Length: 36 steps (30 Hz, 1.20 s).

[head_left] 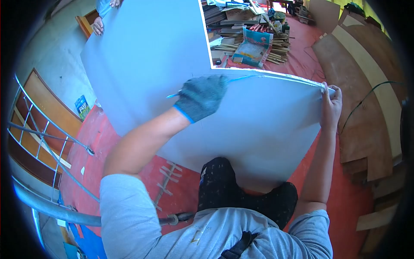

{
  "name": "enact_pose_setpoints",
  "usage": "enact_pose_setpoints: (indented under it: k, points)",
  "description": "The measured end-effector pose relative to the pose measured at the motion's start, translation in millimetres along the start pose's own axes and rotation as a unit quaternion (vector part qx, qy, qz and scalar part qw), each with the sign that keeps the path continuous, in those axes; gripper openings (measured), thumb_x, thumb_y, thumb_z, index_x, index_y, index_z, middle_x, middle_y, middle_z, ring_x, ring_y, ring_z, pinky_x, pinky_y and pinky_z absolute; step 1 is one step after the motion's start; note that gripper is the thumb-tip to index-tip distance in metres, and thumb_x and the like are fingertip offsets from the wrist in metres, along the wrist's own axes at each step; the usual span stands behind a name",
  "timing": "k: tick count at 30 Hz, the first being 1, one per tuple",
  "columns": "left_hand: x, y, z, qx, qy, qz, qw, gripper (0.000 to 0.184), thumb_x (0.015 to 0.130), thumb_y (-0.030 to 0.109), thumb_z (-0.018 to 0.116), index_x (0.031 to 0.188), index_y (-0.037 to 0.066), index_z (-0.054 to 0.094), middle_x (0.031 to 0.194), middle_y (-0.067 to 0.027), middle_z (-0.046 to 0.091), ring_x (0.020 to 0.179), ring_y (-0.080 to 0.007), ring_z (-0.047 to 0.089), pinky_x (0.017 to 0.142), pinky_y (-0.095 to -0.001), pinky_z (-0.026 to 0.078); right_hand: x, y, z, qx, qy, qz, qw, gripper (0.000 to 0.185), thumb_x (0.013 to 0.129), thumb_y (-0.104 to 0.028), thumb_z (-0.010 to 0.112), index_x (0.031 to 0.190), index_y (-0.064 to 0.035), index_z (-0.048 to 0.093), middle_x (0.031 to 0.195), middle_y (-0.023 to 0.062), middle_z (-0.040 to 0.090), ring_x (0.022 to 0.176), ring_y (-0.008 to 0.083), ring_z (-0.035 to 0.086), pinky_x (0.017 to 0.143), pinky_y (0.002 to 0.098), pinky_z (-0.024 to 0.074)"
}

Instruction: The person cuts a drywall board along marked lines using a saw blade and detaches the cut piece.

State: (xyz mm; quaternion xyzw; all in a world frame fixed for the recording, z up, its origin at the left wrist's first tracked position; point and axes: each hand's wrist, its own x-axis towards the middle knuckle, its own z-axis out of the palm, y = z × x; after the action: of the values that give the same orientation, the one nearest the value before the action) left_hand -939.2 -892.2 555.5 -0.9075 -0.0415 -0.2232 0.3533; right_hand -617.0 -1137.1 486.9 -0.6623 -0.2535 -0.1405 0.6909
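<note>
Gray shirt [207,233] nearest, my gloved left hand [202,97] closes around a thin blue tool [173,96] below the inner corner of the white board [263,125] and my bare right hand [331,102] pinches its right corner, apparently for edge marking, which calls for steady holding.

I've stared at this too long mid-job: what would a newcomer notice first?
The big pale L-shaped panel dominates the middle. Next come the dark-gloved left hand, holding a thin blue item near the panel's inner corner, and the bare right hand at its right end. Toward the top sits a cluttered wood pile.
</note>
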Motion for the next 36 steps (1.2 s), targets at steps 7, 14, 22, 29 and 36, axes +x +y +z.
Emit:
enact_pose_setpoints:
  k: [7, 14, 22, 29, 36]
  points:
    - [-9, -22, 6, -0.038, 0.039, 0.02, 0.998, 0.025, 0.092, 0.01, 0.054, 0.113, 0.003, 0.064, 0.083, -0.0135, 0.065, 0.061, -0.0284, 0.063, 0.049, -0.0441, 0.048, 3, 2, -2, 0.035, -0.019, 0.005, 0.999, 0.042, 0.097, -0.045, 0.074, 0.105, -0.0052, 0.064, 0.085, 0.0015, 0.06, 0.077, 0.0102, 0.053, 0.071, 0.0283, 0.0456]
    - [12, -6, 26, -0.032, 0.088, 0.02, 0.995, 0.024, 0.091, 0.01, 0.055, 0.112, 0.004, 0.065, 0.081, -0.0135, 0.064, 0.062, -0.0285, 0.063, 0.049, -0.0445, 0.049, -4, -10, 4, 0.003, 0.008, 0.005, 1.0, 0.04, 0.097, -0.043, 0.074, 0.106, -0.0051, 0.063, 0.087, 0.0023, 0.061, 0.078, 0.0105, 0.054, 0.071, 0.027, 0.0455]
    - [10, -4, 14, -0.003, 0.043, -0.012, 0.999, 0.023, 0.088, 0.008, 0.056, 0.109, 0.004, 0.066, 0.083, -0.015, 0.064, 0.063, -0.0301, 0.064, 0.051, -0.0457, 0.049, -3, -8, 6, 0.015, 0.026, -0.005, 1.0, 0.04, 0.096, -0.043, 0.075, 0.105, -0.0059, 0.064, 0.089, 0.0023, 0.061, 0.079, 0.0111, 0.055, 0.073, 0.0277, 0.0472]
    - [-18, -31, 6, -0.009, 0.003, 0.003, 1.0, 0.025, 0.089, 0.008, 0.057, 0.112, 0.005, 0.065, 0.081, -0.012, 0.064, 0.062, -0.0279, 0.064, 0.05, -0.0454, 0.049, -2, -9, -1, 0.028, 0.008, 0.008, 1.0, 0.04, 0.096, -0.043, 0.075, 0.105, -0.0062, 0.063, 0.091, 0.0023, 0.061, 0.082, 0.0109, 0.055, 0.074, 0.0265, 0.0467]
    - [1, -21, 29, -0.069, 0.122, -0.002, 0.99, 0.013, 0.092, 0.013, 0.055, 0.098, 0.005, 0.063, 0.076, -0.0142, 0.062, 0.058, -0.0302, 0.064, 0.047, -0.046, 0.05, -4, -18, -3, 0.017, -0.002, 0.0, 1.0, 0.039, 0.097, -0.042, 0.074, 0.106, -0.0056, 0.063, 0.091, 0.0017, 0.06, 0.081, 0.0105, 0.055, 0.073, 0.0265, 0.0461]
